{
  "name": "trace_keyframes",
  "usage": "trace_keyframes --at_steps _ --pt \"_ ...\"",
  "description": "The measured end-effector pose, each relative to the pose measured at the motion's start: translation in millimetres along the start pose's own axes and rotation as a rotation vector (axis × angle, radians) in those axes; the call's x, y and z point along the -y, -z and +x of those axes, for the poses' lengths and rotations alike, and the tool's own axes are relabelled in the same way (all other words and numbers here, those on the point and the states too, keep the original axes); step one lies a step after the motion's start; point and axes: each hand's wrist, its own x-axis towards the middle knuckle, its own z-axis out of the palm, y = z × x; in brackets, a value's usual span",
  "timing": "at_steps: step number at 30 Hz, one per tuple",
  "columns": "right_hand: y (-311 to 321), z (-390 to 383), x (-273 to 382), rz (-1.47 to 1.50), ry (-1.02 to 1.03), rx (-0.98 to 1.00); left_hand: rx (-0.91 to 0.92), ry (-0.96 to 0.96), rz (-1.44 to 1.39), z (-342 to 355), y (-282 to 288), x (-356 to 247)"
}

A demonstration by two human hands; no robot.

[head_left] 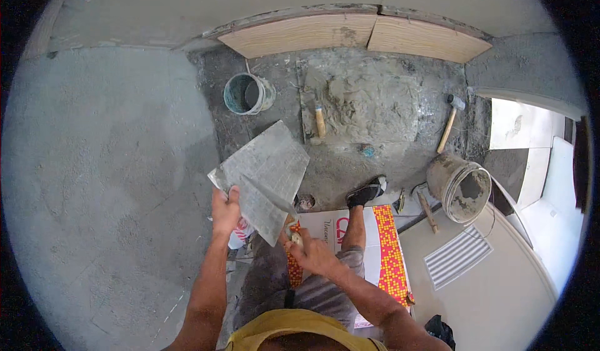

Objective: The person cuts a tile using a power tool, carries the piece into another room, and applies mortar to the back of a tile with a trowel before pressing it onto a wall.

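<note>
My left hand (225,212) grips the lower left edge of a flat grey tile (265,154), with the thumb on its upper face. The tile is held tilted in front of my knees. My right hand (314,255) is closed around the light handle of a trowel (295,238). Its blade seems to lie against the tile's face, dark along one edge, though its outline merges with the grey surface. Beyond the tile, wet grey mortar (359,101) is heaped on a board on the floor. A wooden-handled tool (320,121) stands stuck at the mortar's left side.
A bucket (236,95) stands at the far left of the mortar, and a mortar-stained bucket (459,188) at the right. A mallet (450,123) and a wooden-handled hammer (427,212) lie nearby. A printed cardboard box (390,251) is beneath me. Wood-patterned tiles (300,35) line the wall's base.
</note>
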Motion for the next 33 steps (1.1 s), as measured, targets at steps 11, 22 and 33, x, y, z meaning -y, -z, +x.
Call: trace_keyframes --at_steps 11,22,33 --pt "-5 98 -12 -0.242 0.163 -0.089 -0.092 -0.133 -0.577 10 -18 -9" --pt "73 177 -256 -0.078 -0.419 -0.590 -0.352 -0.139 -0.243 27 -46 -31" --pt "192 245 -386 -0.105 -0.372 -0.575 -0.423 -0.152 0.229 26 -36 -39"
